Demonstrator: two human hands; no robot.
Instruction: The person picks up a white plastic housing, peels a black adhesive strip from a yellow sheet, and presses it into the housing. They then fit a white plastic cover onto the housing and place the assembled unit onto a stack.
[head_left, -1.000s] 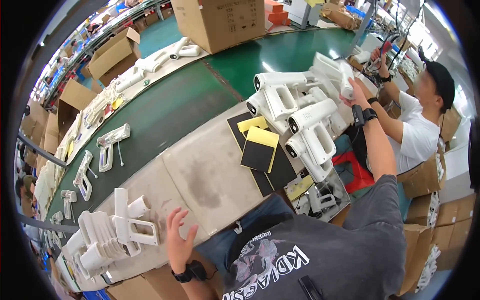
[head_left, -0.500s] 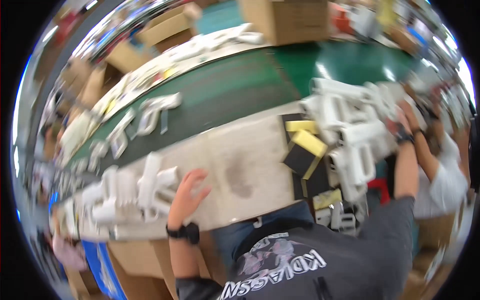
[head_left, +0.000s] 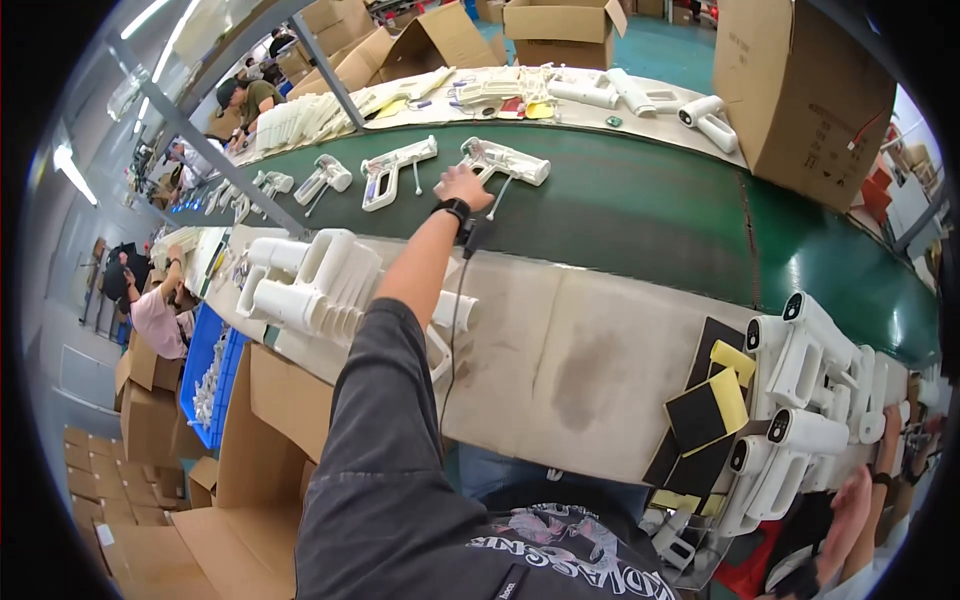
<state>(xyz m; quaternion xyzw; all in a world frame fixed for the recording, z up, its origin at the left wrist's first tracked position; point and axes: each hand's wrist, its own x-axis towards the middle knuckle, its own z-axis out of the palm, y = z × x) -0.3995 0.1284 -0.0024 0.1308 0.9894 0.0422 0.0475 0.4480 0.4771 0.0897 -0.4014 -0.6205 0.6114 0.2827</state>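
Observation:
My left hand (head_left: 462,187) reaches over the green conveyor belt (head_left: 620,225), its fingers curled at the handle side of a white pistol-shaped housing (head_left: 518,164). Parts show inside that housing's open side, and a thin piece hangs from it. My palm and fingers hide part of its handle. A black watch (head_left: 454,209) is on my wrist, and a thin dark cord (head_left: 455,330) hangs near it. Just left on the belt lies another open white housing (head_left: 400,165). My right hand cannot be made out; the arms at the right edge appear to be another person's.
White housings lie stacked left (head_left: 312,285) and right (head_left: 800,440) on the pale worktop (head_left: 510,350). Black and yellow pads (head_left: 705,415) rest near the right stack. Cardboard boxes (head_left: 800,100) stand beyond the belt. A blue bin (head_left: 208,380) is at left. Other people work nearby.
My left hand has moved from above the near worktop, beside the left stack, forward to a housing on the belt. The view has turned left, and my right arm has left the picture.

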